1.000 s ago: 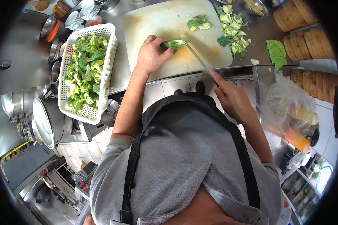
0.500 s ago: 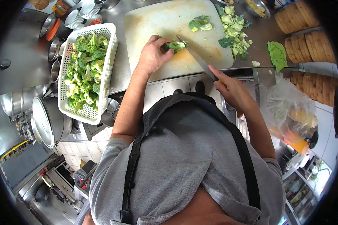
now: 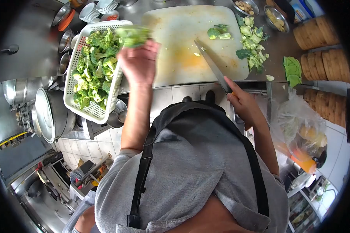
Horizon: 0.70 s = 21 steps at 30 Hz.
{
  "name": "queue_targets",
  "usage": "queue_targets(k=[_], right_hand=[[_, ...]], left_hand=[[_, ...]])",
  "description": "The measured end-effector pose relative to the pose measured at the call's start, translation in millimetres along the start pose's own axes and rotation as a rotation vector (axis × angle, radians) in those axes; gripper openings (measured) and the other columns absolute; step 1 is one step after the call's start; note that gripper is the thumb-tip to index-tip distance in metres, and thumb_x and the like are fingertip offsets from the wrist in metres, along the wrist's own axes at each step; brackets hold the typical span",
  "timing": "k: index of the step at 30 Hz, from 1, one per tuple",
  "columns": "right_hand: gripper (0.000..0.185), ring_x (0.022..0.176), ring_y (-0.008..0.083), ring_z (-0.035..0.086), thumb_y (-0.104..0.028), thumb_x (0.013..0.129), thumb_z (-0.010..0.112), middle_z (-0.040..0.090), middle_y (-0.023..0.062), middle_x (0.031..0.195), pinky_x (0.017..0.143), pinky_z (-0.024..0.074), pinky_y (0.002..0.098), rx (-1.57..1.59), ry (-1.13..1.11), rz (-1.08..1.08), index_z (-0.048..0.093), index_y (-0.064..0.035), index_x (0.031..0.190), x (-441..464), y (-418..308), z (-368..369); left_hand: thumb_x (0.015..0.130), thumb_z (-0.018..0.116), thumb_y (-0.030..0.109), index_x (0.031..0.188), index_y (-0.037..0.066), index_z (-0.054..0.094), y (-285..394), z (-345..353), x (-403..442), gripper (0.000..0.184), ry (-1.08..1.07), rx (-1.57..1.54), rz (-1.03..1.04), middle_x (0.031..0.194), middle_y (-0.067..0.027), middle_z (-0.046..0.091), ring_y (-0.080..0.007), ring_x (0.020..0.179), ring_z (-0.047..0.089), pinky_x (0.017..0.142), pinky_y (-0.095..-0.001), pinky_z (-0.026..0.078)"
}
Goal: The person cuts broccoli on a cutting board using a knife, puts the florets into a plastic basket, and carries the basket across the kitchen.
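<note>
My left hand (image 3: 139, 64) is palm up between the white basket (image 3: 113, 92) and the cutting board (image 3: 171, 73). At its fingertips is a motion-blurred broccoli piece (image 3: 133, 35), over the basket's upper right rim; the fingers are partly hidden. Many cut broccoli pieces (image 3: 98, 58) lie in the basket. My right hand (image 3: 243, 103) is closed on the handle of a long knife (image 3: 214, 66), whose blade points up and left over the board. Another broccoli piece (image 3: 218, 32) rests on the board's upper right.
Broccoli stems and leaves (image 3: 252, 46) lie right of the board, with a green leaf (image 3: 292, 70) farther right. Bamboo steamers (image 3: 322, 64) and a plastic bag (image 3: 299, 116) line the right side. Metal bowls (image 3: 277, 18) stand at the upper right, and a lidded pot (image 3: 46, 114) stands at left.
My left hand has moved left and turned palm up, carrying the broccoli piece from the board to the basket's edge. The knife has come away from that piece. The view has shifted slightly.
</note>
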State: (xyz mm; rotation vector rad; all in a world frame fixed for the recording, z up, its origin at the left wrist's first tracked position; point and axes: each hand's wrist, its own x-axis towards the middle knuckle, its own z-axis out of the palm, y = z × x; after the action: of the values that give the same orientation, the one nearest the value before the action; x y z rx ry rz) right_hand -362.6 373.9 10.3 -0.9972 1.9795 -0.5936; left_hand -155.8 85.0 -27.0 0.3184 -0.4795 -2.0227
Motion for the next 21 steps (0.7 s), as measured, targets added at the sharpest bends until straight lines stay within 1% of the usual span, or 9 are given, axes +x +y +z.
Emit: queue_targets(k=[2,4,6,9,11,13,14,17,21], right_hand=[[0.063,0.096,0.0250,0.067,-0.021,0.103,0.058,0.072,0.0189,0.111,0.094,0.0510,0.0358,-0.013,-0.003,0.004,0.041,-0.0264,0.164,-1,1,1],[0.063,0.098,0.0277,0.068,-0.020,0.103,0.057,0.072,0.0202,0.110,0.094,0.0509,0.0362,-0.003,0.034,-0.075,0.041,-0.0261,0.164,0,7,6],[0.062,0.096,0.0321,0.071,-0.020,0.104,0.058,0.072,0.0207,0.106,0.091,0.0531,0.0386,-0.010,0.042,-0.083,0.041,-0.0261,0.163,-2,6,6],[0.060,0.093,0.0350,0.074,-0.018,0.105,0.058,0.072,0.0208,0.102,0.087,0.0554,0.0405,-0.058,0.088,-0.131,0.042,-0.0253,0.162,-14,8,1],[0.060,0.090,0.0334,0.074,-0.018,0.104,0.059,0.072,0.0204,0.102,0.087,0.0556,0.0401,-0.105,0.125,-0.173,0.043,-0.0245,0.162,-27,11,-7],[0.059,0.082,0.0300,0.070,-0.018,0.104,0.060,0.070,0.0191,0.097,0.084,0.0547,0.0387,-0.036,0.161,-0.111,0.045,-0.0239,0.161,-41,5,-18],[0.058,0.079,0.0288,0.068,-0.018,0.104,0.060,0.070,0.0187,0.095,0.083,0.0544,0.0382,-0.014,0.174,-0.091,0.046,-0.0237,0.160,-46,2,-23],[0.059,0.074,0.0234,0.059,-0.016,0.103,0.061,0.064,0.0159,0.085,0.079,0.0515,0.0360,0.014,0.278,0.070,0.047,-0.0243,0.160,-50,-2,-33],[0.059,0.077,0.0288,0.065,-0.016,0.103,0.061,0.067,0.0190,0.089,0.080,0.0527,0.0383,-0.016,0.356,0.059,0.047,-0.0242,0.160,-37,-8,-34]], left_hand=[[0.090,0.073,0.056,0.129,-0.001,0.058,37,-13,14,0.071,-0.031,-0.376,0.102,0.124,-0.0208,0.068,-0.0291,0.104,0.069,0.098,-0.0472,0.058],[0.088,0.061,0.082,0.138,-0.005,0.052,68,-11,17,0.100,-0.072,-0.438,0.143,0.123,-0.0212,0.069,-0.0316,0.108,0.071,0.105,-0.0500,0.056],[0.093,0.055,0.080,0.142,-0.005,0.052,68,-13,21,0.098,-0.128,-0.254,0.195,0.117,-0.0193,0.071,-0.0295,0.102,0.071,0.099,-0.0482,0.057],[0.107,0.049,0.060,0.140,0.000,0.060,33,-10,28,0.069,-0.080,0.443,0.178,0.110,-0.0118,0.074,-0.0250,0.091,0.070,0.094,-0.0438,0.054],[0.111,0.053,0.031,0.136,0.001,0.063,-6,1,29,0.041,-0.098,0.805,0.215,0.104,-0.0098,0.075,-0.0201,0.091,0.071,0.090,-0.0361,0.055],[0.105,0.066,0.021,0.132,0.004,0.069,-40,5,43,0.032,-0.226,1.085,0.182,0.112,-0.0085,0.075,-0.0173,0.097,0.071,0.091,-0.0312,0.055],[0.101,0.071,0.019,0.130,0.003,0.070,-65,0,55,0.033,-0.290,1.131,0.204,0.116,-0.0073,0.075,-0.0162,0.099,0.071,0.093,-0.0302,0.055],[0.093,0.077,0.036,0.133,0.006,0.069,-108,28,64,0.051,-0.384,1.624,0.319,0.114,-0.0110,0.075,-0.0252,0.106,0.071,0.094,-0.0353,0.057],[0.086,0.076,0.032,0.126,0.009,0.073,-149,16,92,0.046,-0.620,1.943,0.350,0.112,-0.0131,0.074,-0.0329,0.106,0.070,0.094,-0.0424,0.057]])
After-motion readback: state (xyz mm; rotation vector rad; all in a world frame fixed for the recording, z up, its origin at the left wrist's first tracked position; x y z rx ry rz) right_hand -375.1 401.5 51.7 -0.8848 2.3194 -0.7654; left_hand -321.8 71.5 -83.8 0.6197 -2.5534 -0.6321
